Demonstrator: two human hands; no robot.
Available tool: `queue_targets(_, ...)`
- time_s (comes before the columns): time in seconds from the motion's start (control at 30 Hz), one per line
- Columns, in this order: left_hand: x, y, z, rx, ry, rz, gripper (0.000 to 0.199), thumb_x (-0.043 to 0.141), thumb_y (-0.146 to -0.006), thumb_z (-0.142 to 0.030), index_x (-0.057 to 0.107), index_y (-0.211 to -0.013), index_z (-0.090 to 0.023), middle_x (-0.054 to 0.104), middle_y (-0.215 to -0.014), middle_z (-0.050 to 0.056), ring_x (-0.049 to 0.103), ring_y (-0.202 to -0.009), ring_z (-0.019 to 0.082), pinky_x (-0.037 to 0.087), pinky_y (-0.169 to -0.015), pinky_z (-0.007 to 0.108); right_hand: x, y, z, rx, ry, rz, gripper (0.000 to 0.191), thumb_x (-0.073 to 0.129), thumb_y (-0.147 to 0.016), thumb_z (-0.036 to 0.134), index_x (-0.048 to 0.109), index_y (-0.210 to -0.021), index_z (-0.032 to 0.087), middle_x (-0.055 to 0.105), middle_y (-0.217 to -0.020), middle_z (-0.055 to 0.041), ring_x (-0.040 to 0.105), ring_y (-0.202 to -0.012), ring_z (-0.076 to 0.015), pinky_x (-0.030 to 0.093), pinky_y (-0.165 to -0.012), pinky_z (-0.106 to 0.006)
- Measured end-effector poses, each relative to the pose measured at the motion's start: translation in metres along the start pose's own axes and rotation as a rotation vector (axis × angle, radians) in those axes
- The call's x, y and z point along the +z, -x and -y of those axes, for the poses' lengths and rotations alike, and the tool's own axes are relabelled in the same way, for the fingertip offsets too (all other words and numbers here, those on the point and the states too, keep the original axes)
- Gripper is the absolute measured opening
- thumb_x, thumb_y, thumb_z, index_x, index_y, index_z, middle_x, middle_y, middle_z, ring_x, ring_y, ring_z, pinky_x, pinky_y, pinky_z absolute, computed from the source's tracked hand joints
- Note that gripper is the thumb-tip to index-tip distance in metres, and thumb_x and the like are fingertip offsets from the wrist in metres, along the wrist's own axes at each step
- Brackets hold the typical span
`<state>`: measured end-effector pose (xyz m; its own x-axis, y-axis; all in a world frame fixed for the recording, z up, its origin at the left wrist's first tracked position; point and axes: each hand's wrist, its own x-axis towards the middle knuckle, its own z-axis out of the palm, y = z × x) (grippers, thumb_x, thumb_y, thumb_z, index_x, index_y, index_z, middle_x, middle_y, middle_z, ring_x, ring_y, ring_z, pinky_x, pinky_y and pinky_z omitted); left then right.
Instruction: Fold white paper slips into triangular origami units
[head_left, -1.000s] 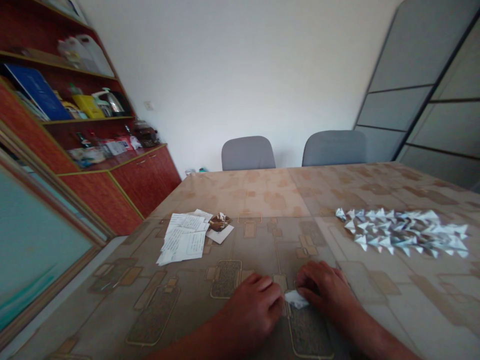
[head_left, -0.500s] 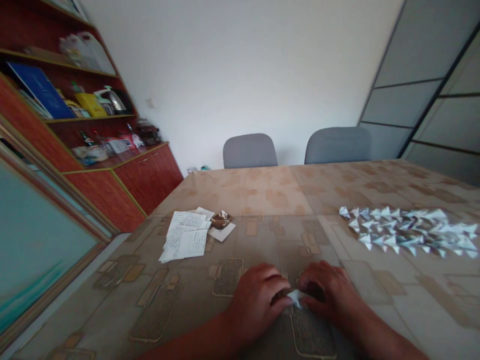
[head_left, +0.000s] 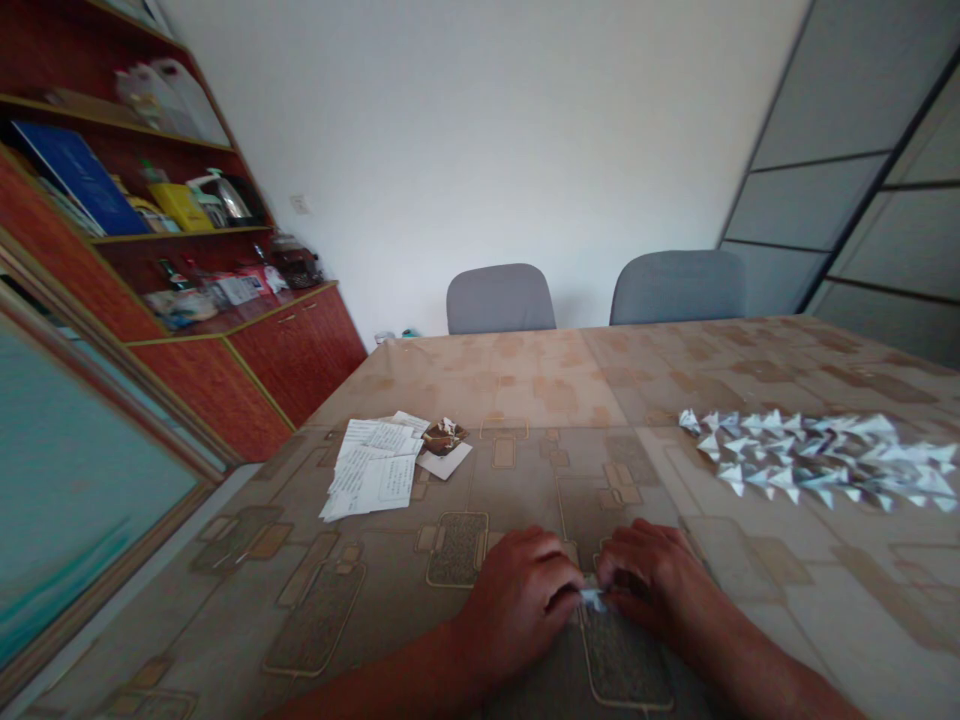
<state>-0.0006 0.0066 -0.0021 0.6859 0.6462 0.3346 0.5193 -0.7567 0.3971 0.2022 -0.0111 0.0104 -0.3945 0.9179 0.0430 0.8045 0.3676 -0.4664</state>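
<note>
Near the front edge of the patterned tabletop, my left hand [head_left: 523,590] pinches one end of a small folded piece of paper [head_left: 592,598]. The other end is pinched by my right hand [head_left: 651,575], so the paper spans the short gap between my fingertips. Fingers cover most of it. Printed paper slips [head_left: 375,468] lie in a loose fan at the left. Many folded paper pieces [head_left: 814,455] with pointed tips stand in rows at the right.
A brown and white paper item [head_left: 444,437] lies beside the slips. Two grey chairs [head_left: 501,298] are behind the table [head_left: 525,375]. A red cabinet [head_left: 300,350] with filled shelves stands at the left.
The fingers of both hands have closed in more on the small paper, and less of it shows. The slips and the rows of folded pieces have not moved.
</note>
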Motion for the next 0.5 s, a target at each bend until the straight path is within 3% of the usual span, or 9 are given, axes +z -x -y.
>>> queue_targets(0.37, -0.0025, 0.0021, 0.0057, 0.153, -0.202, 0.040, 0.016, 0.061, -0.088, -0.023, 0.061, -0.074, -0.018, 0.059, -0.073, -0.001, 0.052, -0.070, 0.014, 0.035, -0.064, 0.027, -0.0052, 0.0018, 0.0055, -0.128, 0.060, -0.009, 0.016, 0.069, -0.081, 0.013, 0.068, -0.068, 0.022, 0.068, -0.072, 0.0003, 0.061, -0.078, -0.0181, 0.041, -0.075, -0.031)
queue_targets(0.47, -0.0032, 0.0026, 0.0066, 0.215, -0.262, 0.067, 0.022, 0.058, -0.090, -0.024, 0.057, -0.069, -0.017, 0.056, -0.069, -0.001, 0.049, -0.067, 0.014, 0.036, -0.063, 0.027, -0.0058, 0.0039, 0.0030, -0.130, 0.060, -0.028, 0.005, 0.065, -0.088, 0.024, 0.069, -0.090, 0.023, 0.069, -0.094, -0.0022, 0.064, -0.086, -0.0191, 0.050, -0.079, -0.035)
queue_targets(0.5, -0.0034, 0.0029, 0.0070, 0.232, -0.279, 0.071, 0.024, 0.057, -0.091, -0.023, 0.055, -0.067, -0.017, 0.056, -0.069, -0.001, 0.048, -0.066, 0.014, 0.036, -0.062, 0.027, -0.0063, 0.0061, 0.0021, -0.122, 0.057, -0.046, 0.013, 0.062, -0.091, 0.027, 0.066, -0.102, 0.022, 0.067, -0.106, -0.0041, 0.064, -0.090, -0.0198, 0.052, -0.080, -0.038)
